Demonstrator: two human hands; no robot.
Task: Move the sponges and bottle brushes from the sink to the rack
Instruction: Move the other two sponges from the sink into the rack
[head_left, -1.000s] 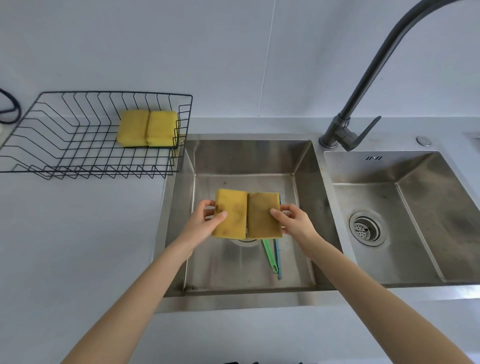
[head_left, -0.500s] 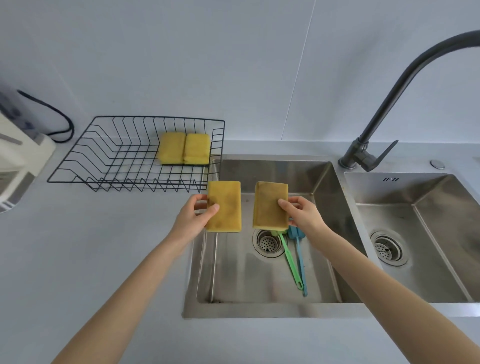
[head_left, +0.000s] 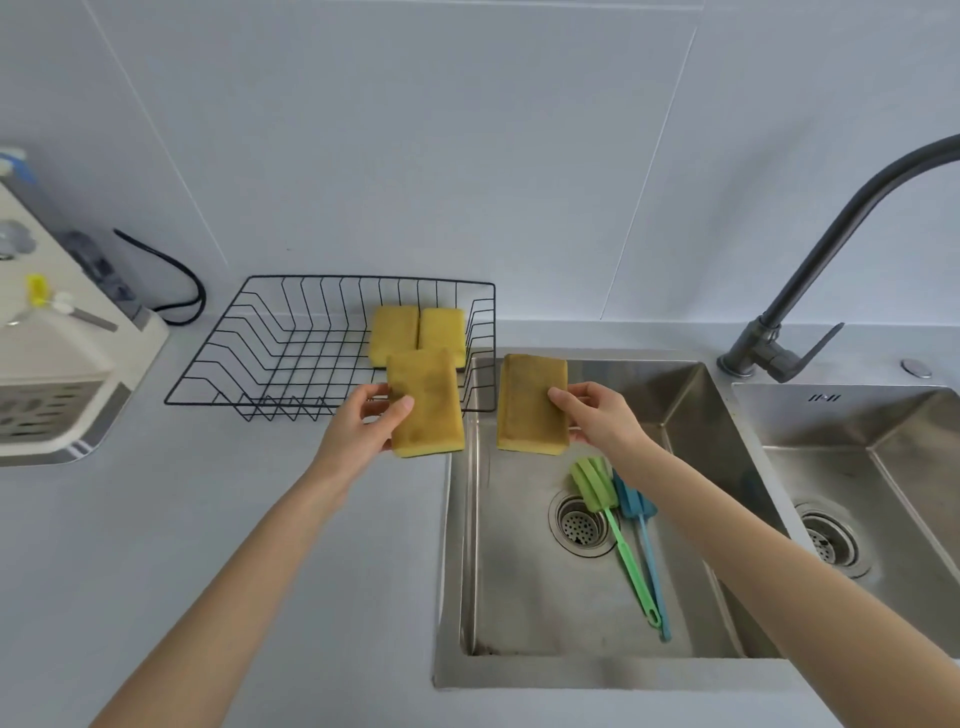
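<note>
My left hand (head_left: 363, 426) grips a stained yellow sponge (head_left: 427, 402) by its left edge, held in the air over the near right corner of the black wire rack (head_left: 270, 343). My right hand (head_left: 602, 415) grips a second stained sponge (head_left: 531, 404) above the left sink basin (head_left: 519, 623). Two clean yellow sponges (head_left: 415, 330) lie side by side in the rack's back right corner. A green bottle brush (head_left: 610, 525) and a blue bottle brush (head_left: 641, 540) lie on the basin floor beside the drain (head_left: 579, 525).
A dark faucet (head_left: 810, 280) rises at the back right between the two basins. The second basin (head_left: 883, 467) lies at the right. A white appliance (head_left: 47, 353) with a black cable (head_left: 171, 280) stands on the grey counter at the far left.
Both hands lifted the two sponges out of the basin, moved them apart and carried them left toward the rack. The view shifted left, revealing the appliance.
</note>
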